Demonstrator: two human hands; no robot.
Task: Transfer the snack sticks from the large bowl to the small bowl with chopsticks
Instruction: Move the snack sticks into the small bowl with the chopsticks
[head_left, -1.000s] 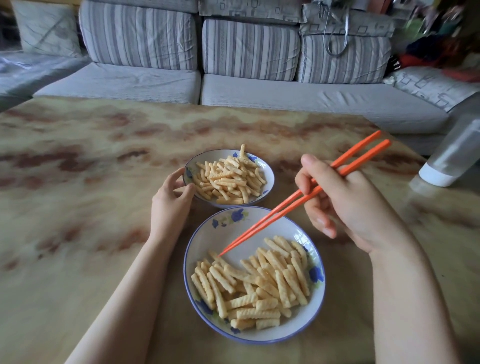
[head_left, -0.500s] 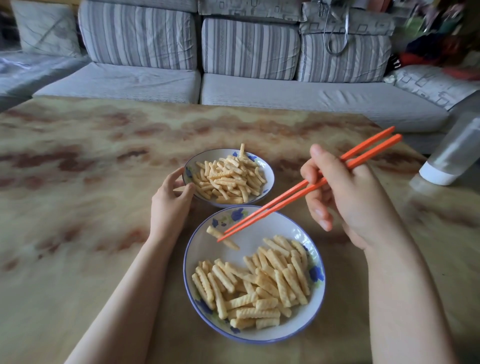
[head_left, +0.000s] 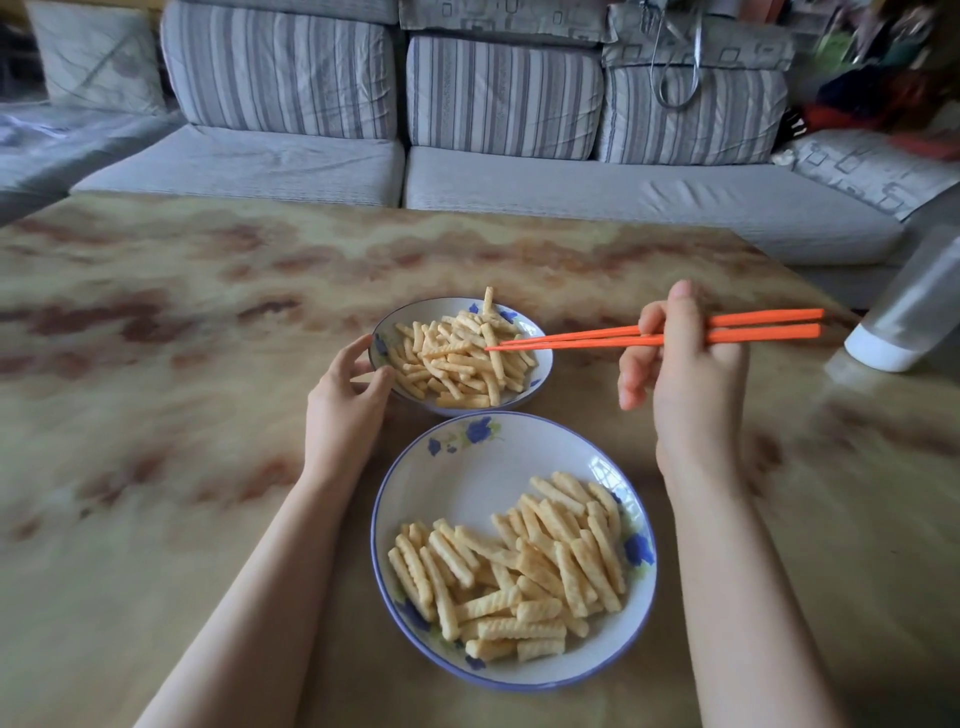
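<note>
The large white bowl with blue flowers sits nearest me, its near half filled with ridged yellow snack sticks. Just beyond it stands the small bowl, heaped with more sticks. My right hand grips orange chopsticks that lie nearly level, their tips over the small bowl and pinching one stick. My left hand holds the small bowl's left rim between thumb and fingers.
A marbled tan table carries both bowls. A clear plastic bottle with a white cap lies at the right edge. A grey striped sofa runs along the table's far side.
My right hand has lifted a snack stick out of the large bowl and swung the chopsticks up and away to the small bowl. My left hand has stayed on the small bowl.
</note>
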